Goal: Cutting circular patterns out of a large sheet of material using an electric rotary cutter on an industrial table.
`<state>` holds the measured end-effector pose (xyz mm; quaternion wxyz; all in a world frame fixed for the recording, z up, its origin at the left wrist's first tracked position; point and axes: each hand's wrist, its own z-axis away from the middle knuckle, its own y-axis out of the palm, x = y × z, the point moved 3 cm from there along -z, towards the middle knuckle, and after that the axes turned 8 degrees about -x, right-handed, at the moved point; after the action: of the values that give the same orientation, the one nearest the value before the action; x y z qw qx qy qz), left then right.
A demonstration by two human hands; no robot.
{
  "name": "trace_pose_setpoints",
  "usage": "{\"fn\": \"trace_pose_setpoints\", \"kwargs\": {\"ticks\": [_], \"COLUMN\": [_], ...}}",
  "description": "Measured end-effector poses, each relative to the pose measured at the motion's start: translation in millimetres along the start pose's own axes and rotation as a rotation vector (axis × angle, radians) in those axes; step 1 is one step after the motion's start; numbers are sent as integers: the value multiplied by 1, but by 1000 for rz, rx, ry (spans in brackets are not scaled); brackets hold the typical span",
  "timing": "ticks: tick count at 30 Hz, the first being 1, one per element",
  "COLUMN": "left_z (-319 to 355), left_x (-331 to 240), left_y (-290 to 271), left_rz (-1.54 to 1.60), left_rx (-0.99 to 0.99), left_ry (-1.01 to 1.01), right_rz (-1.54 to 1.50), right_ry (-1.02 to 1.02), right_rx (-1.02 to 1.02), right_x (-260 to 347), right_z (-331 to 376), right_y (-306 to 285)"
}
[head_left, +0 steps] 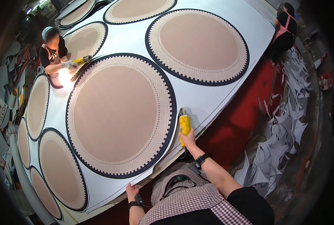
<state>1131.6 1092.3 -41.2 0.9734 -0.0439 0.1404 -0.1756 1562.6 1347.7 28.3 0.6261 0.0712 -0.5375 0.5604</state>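
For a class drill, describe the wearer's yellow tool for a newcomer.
On the white sheet, find the big central oval. Just right of it, the wearer's right grip holds the yellow tool. Unlike the second tool a gloved co-worker holds, it is held barehanded.

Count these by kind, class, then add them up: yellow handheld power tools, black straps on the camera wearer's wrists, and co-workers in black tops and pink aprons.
Yellow handheld power tools: 2
Black wrist straps on the camera wearer: 2
Co-workers in black tops and pink aprons: 2
Total: 6
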Motion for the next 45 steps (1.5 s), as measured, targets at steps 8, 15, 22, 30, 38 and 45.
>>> {"fn": "trace_pose_setpoints", "kwargs": {"ticks": [8,15,22,30,38,45], "left_z": [51,15,53,57,85,68], "left_x": [15,-53,-44,-43,-60,-93], "left_y": [80,201,355,415,460,472], "left_rz": [-1109,-1270,-1325,-1434,-1463,-1358], "left_rx": [2,-40,-22,-174,-358,-400], "left_ry": [148,1133,1155,741,733,627], "right_rz": [173,272,313,351,412,419], "right_ry": [-129,-212,-291,-415,-485,-539], "right_rx": [33,117,176,294,382,429], "right_x": [35,73,109,144,193,230], "right_z": [-72,-126,-175,-238,-280,-319], "right_y": [-9,3,13,30,52,91]}}
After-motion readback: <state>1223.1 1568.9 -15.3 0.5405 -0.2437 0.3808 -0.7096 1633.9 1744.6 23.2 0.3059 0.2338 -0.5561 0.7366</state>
